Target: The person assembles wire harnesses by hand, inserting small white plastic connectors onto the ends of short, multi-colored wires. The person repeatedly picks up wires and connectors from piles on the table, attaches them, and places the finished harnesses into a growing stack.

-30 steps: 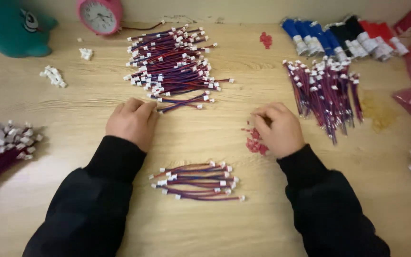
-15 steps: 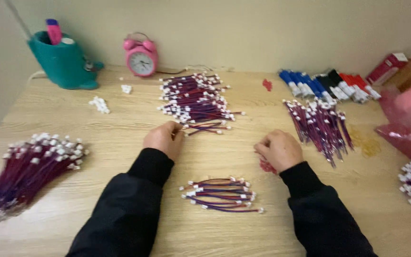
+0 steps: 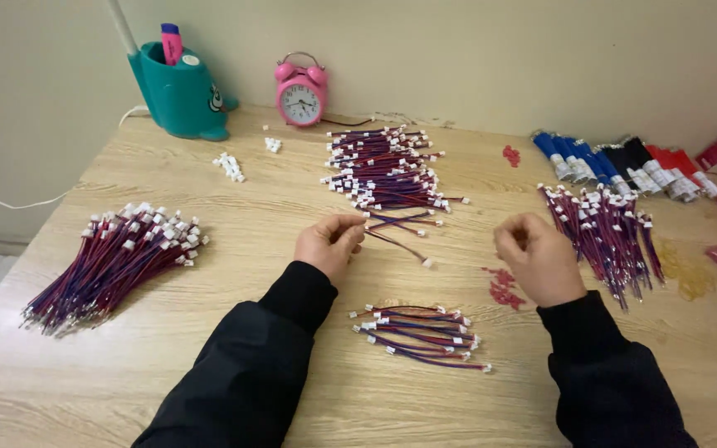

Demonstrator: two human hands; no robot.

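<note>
The left hand (image 3: 329, 242) pinches one end of a short red-and-blue wire lead (image 3: 398, 243), which slants down toward the desk (image 3: 251, 357). The right hand (image 3: 538, 257) hovers loosely curled, gripping nothing visible, above red bands (image 3: 501, 285). A small bundle of leads (image 3: 421, 333) lies between the sleeves, with the large pile (image 3: 387, 170) behind.
</note>
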